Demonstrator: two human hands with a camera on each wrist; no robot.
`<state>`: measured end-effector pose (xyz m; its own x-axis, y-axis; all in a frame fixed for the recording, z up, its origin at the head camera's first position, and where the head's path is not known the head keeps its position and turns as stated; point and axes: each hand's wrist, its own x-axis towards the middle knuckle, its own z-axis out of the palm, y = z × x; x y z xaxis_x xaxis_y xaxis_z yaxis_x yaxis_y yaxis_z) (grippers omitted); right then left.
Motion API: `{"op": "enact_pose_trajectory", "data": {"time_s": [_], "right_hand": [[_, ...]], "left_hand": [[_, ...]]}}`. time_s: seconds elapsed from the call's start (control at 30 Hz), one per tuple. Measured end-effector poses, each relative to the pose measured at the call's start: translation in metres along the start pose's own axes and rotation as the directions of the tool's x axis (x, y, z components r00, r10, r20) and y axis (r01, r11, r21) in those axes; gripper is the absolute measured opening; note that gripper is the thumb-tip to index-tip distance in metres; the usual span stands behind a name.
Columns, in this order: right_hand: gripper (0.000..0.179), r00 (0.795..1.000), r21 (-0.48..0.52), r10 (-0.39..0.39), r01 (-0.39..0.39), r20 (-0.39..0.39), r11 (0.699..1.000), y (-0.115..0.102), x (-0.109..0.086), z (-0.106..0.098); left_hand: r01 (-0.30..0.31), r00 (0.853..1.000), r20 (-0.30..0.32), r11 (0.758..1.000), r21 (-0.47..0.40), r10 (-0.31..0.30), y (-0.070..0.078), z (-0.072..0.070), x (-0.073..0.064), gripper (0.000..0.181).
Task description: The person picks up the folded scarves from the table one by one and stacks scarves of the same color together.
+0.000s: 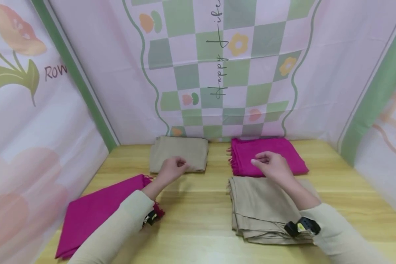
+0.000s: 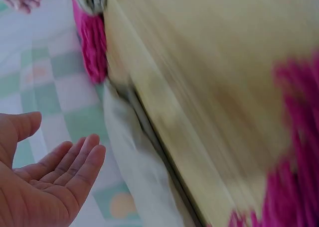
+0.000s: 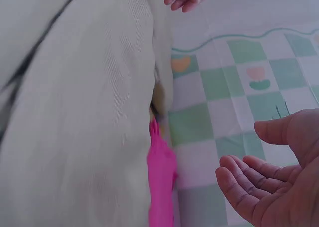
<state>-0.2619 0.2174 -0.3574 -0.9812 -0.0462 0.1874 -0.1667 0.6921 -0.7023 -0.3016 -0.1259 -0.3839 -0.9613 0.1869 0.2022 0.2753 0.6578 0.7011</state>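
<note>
My left hand (image 1: pixel 173 168) hovers by the front edge of a folded beige cloth (image 1: pixel 179 148) at the back left, with nothing in its grasp. In the left wrist view, that hand's fingers (image 2: pixel 82 172) are relaxed and the thumb is apart. My right hand (image 1: pixel 274 165) is over a folded magenta scarf (image 1: pixel 257 146) with a fringe, at the back right. Loosely bent fingers (image 3: pixel 239 192) and an empty palm show in the right wrist view. Beneath my right forearm lies another folded beige cloth (image 1: pixel 260 201). A second magenta fringed scarf (image 1: pixel 95 209) lies under my left forearm.
The pieces rest on a light wooden table (image 1: pixel 191 220). A printed curtain (image 1: pixel 125 73) with green checks rises right behind the back pieces, and more fabric hangs along both sides. Each wrist wears a small black camera (image 1: pixel 301 226).
</note>
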Motion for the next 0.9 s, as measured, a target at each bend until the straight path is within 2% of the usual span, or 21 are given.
{"op": "enact_pose_trajectory", "data": {"time_s": [0.13, 0.33, 0.63, 0.8, 0.9], "right_hand": [[0.042, 0.999, 0.034, 0.011, -0.012, 0.044, 0.999, -0.012, 0.013, 0.017], [0.036, 0.999, 0.064, -0.001, -0.003, 0.052, 0.998, -0.031, 0.031, 0.041], [0.036, 0.996, 0.095, 0.022, -0.03, 0.089, 0.995, -0.051, 0.049, 0.075], [0.04, 0.994, 0.099, 0.041, -0.052, 0.106, 0.994, -0.057, 0.056, 0.095], [0.041, 0.993, 0.097, 0.051, -0.062, 0.11, 0.993, -0.06, 0.061, 0.106]], "left_hand": [[0.047, 0.998, -0.049, 0.999, 0.007, -0.047, -0.016, -0.016, 0.005, 0.029], [0.096, 0.99, -0.102, 0.995, 0.03, -0.092, -0.035, -0.035, 0.01, 0.035], [0.125, 0.971, -0.209, 0.991, 0.048, -0.112, -0.065, -0.052, 0.021, 0.034], [0.187, 0.958, -0.227, 0.982, 0.036, -0.175, -0.08, -0.06, 0.023, 0.04], [0.242, 0.946, -0.224, 0.97, 0.012, -0.233, -0.086, -0.064, 0.023, 0.043]]}}
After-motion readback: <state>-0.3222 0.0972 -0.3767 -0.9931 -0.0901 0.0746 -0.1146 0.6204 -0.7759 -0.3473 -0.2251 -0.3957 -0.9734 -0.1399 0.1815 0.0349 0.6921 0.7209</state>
